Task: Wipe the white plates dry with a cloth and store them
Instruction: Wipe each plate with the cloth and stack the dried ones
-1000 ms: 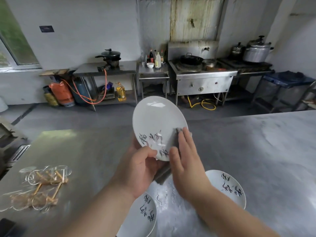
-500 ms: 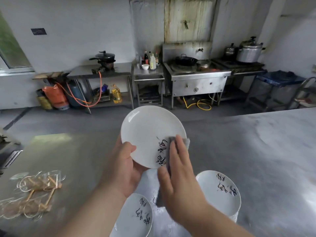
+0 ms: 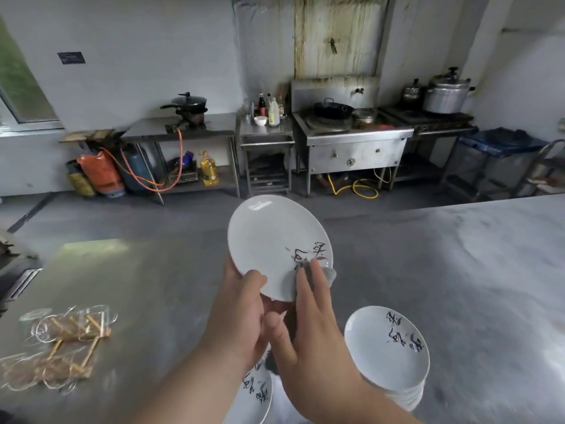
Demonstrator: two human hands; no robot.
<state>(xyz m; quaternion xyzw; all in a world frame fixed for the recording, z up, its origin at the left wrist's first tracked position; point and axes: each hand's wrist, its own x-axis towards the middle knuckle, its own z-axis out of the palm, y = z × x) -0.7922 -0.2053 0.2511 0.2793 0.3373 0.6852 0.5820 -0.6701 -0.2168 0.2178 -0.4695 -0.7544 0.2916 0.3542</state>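
I hold a white plate (image 3: 269, 240) with black brush marks tilted up above the steel table. My left hand (image 3: 241, 313) grips its lower left rim, thumb on the face. My right hand (image 3: 308, 325) presses a grey cloth (image 3: 328, 273) flat against the plate's lower right edge with straight fingers. A stack of white plates (image 3: 388, 347) stands on the table to the right. Another white plate (image 3: 258, 396) lies below my hands, partly hidden by my forearms.
Several glasses on a wooden rack (image 3: 58, 341) lie on the steel table (image 3: 153, 286) at the left. Behind the table stand a stove with a wok (image 3: 333, 110), a side table with a pan (image 3: 188, 102), gas cylinders (image 3: 101, 175) and big pots (image 3: 446, 93).
The plate has turned in my hands, so its black marks went from the bottom to the right side. My right hand with the cloth slid along the rim.
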